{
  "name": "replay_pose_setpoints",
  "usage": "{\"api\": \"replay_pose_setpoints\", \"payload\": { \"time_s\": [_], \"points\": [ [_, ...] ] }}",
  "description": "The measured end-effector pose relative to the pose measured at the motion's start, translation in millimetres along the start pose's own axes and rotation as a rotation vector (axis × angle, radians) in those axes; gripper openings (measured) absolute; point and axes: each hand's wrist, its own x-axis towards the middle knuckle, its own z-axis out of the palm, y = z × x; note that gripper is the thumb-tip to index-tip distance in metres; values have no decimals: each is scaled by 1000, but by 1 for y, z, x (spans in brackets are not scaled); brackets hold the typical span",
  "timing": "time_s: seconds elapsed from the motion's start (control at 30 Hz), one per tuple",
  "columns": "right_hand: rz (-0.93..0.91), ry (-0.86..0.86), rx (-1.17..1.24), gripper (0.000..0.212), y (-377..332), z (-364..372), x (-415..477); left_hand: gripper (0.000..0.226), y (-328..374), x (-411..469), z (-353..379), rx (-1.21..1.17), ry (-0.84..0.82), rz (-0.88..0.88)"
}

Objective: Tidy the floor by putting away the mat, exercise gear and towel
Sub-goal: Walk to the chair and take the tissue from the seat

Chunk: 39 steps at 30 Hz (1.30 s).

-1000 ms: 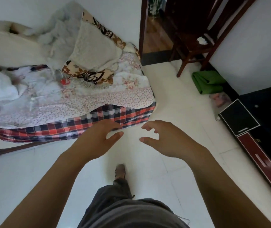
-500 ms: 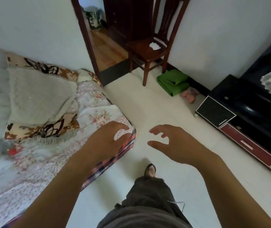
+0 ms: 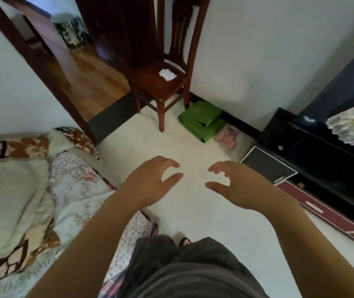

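A folded green mat (image 3: 200, 120) lies on the white floor against the far wall, beside a chair leg. Right of it sits a small pink bundle (image 3: 227, 135), blurred, so I cannot tell what it is. My left hand (image 3: 150, 182) and my right hand (image 3: 239, 184) hover side by side over the bare floor, well short of the mat. Both are empty, with curled fingers spread apart.
A dark wooden chair (image 3: 161, 82) with a white scrap on its seat stands by an open doorway (image 3: 81, 67). A bed with quilts (image 3: 32, 190) fills the left. A black and red low cabinet (image 3: 313, 183) runs along the right. White floor (image 3: 193, 211) lies between.
The view has swung right and forward from the bed toward the chair and green mat, which look nearer now. Both hands stay empty and apart in front of me.
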Motion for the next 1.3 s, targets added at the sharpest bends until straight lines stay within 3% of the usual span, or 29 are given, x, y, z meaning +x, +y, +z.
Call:
{"api": "replay_pose_setpoints", "payload": {
  "time_s": [0.3, 0.4, 0.53, 0.67, 0.83, 1.03, 1.3],
  "points": [
    [-119, -140, -54, 45, -35, -45, 184, 39, -79, 137, -60, -102, 61, -136],
    [-127, -123, -69, 46, -52, -74, 260, 51, -106, 205, -92, -75, 47, -153],
    [-105, -116, -81, 47, -69, -121, 351, 39, -143, 287, -151, -39, 8, -185],
    [-115, -103, -79, 48, -86, -155, 441, 41, -179, 360, -215, -20, 23, -185],
    [-138, -97, 60, 33, -101, -171, 535, 38, -213, 424, -261, -9, 13, -242],
    [-218, 2, 68, 44, -94, -194, 665, 36, -265, 519, -300, -8, 28, -255],
    [-235, -55, -1, 44, -66, -244, 835, 36, -282, 689, -358, 86, -48, -210]
  ]
}}
